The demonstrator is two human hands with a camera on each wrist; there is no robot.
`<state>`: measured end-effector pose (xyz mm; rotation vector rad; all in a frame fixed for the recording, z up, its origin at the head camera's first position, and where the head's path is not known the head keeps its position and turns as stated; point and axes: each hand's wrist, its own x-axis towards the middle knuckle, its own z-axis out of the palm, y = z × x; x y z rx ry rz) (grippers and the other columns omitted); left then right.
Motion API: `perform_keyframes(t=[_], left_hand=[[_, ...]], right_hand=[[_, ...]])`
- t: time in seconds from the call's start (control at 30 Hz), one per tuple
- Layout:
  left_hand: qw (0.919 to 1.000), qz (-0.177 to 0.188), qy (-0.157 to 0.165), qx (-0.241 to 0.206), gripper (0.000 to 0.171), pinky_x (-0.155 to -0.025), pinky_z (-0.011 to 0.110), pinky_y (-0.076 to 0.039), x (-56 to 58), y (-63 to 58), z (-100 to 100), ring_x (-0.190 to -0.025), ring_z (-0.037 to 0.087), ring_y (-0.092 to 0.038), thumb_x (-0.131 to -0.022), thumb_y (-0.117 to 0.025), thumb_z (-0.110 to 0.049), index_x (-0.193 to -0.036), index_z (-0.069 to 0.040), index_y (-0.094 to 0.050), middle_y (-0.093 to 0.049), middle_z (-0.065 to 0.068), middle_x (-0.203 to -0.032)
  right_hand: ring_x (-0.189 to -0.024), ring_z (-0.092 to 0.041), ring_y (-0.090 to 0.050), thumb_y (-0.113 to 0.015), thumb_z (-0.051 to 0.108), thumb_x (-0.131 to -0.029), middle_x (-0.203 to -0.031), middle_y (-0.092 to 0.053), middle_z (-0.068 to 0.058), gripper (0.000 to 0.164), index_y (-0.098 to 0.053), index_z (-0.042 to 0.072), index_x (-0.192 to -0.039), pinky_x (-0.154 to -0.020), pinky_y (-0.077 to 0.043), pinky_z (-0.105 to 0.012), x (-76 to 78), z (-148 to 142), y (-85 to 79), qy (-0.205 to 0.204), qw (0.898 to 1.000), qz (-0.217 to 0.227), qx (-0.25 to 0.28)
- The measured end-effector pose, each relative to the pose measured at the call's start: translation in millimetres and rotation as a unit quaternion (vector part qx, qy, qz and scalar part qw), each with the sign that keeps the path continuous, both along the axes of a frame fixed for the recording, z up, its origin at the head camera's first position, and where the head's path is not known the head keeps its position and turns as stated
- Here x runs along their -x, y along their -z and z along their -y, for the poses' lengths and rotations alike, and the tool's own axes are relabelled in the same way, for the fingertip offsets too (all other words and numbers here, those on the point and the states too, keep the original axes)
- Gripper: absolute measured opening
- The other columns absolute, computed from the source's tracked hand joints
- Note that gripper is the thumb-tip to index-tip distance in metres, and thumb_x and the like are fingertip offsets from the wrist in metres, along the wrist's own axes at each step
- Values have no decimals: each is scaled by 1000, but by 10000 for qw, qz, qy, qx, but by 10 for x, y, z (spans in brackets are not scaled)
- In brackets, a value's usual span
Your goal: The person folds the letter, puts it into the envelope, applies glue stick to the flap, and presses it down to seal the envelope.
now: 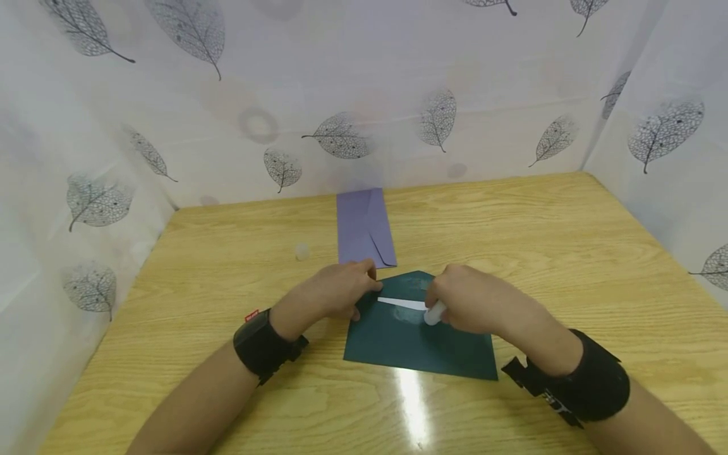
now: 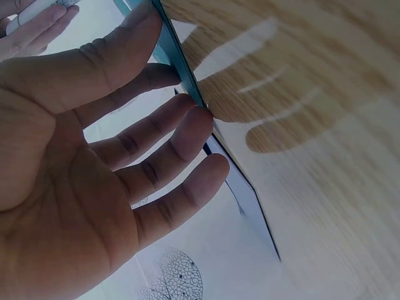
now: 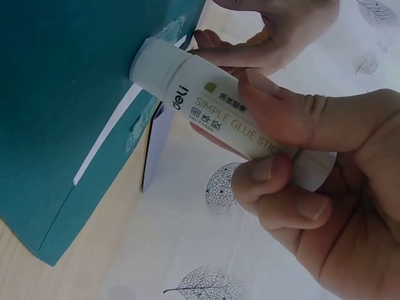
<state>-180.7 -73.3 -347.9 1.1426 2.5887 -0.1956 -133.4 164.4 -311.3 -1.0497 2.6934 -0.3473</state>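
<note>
A dark green envelope point(image 1: 421, 354) lies on the table with its pointed flap point(image 1: 411, 284) at the far side. A white strip point(image 1: 400, 303) shows in its slit, and shiny smears mark the flap and the body near it. My right hand point(image 1: 469, 300) grips a white glue stick point(image 3: 215, 106), its end tilted down against the envelope beside the slit. At the envelope's upper left edge, my left hand point(image 1: 344, 287) rests its fingertips, the fingers loosely bent in the left wrist view.
Just beyond the green envelope lies a purple envelope point(image 1: 358, 227). A small translucent cap-like piece point(image 1: 302, 251) sits on the wooden table point(image 1: 244, 246), left of the purple envelope. Leaf-patterned curtains point(image 1: 387, 95) border the table at the back and sides.
</note>
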Motion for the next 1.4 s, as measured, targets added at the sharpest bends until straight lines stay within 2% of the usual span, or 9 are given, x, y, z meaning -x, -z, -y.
perform_keyframes(t=[0.33, 0.57, 0.73, 0.83, 1.0, 1.4], left_hand=[[10000, -40, -1, 2, 67, -87, 32, -56, 8, 26, 4, -109, 21, -61, -76, -88, -25, -138, -19, -62, -54, 9, -134], [10000, -73, 27, -2, 66, -86, 33, -56, 9, 24, 2, -107, 21, -62, -76, -89, -25, -136, -19, -63, -55, 9, -133], [10000, -54, 57, -8, 66, -85, 32, -56, 5, 18, 2, -105, 21, -62, -76, -89, -26, -136, -19, -63, -55, 9, -133], [10000, -65, 73, -19, 66, -84, 32, -56, 4, 15, 4, -105, 21, -62, -76, -89, -26, -137, -19, -63, -55, 9, -132], [9999, -62, 95, -14, 66, -85, 32, -56, 12, 19, 11, -106, 21, -62, -76, -88, -26, -136, -20, -63, -55, 9, -133], [10000, -57, 81, -5, 66, -86, 33, -56, 8, 11, 3, -106, 22, -62, -77, -88, -26, -137, -19, -62, -55, 9, -133]], right_hand=[[-84, -17, -71, -79, -5, -77, -93, -75, -3, 22, -79, 7, -95, -70, -59, -27, 11, -3, 4, -172, 9993, 319, -36], [-85, -15, -70, -79, -7, -76, -92, -75, -1, 25, -78, 8, -97, -70, -58, -24, 25, 37, 92, -578, 9979, -11, 276], [-92, -18, -71, -80, -1, -80, -100, -75, -3, 25, -77, 6, -103, -75, -59, -25, 42, 96, 186, -738, 9956, -90, 570], [-94, -20, -72, -80, -1, -80, -102, -76, -4, 26, -76, 6, -105, -76, -59, -26, 50, 122, 215, -727, 9951, -234, 628], [-92, -20, -72, -81, 0, -78, -98, -75, -3, 24, -77, 7, -101, -76, -59, -27, 63, 119, 214, -661, 9951, -616, 401], [-94, -20, -72, -79, -1, -80, -100, -75, -4, 24, -77, 5, -103, -77, -60, -30, 79, 69, 205, -636, 9944, -598, 593]])
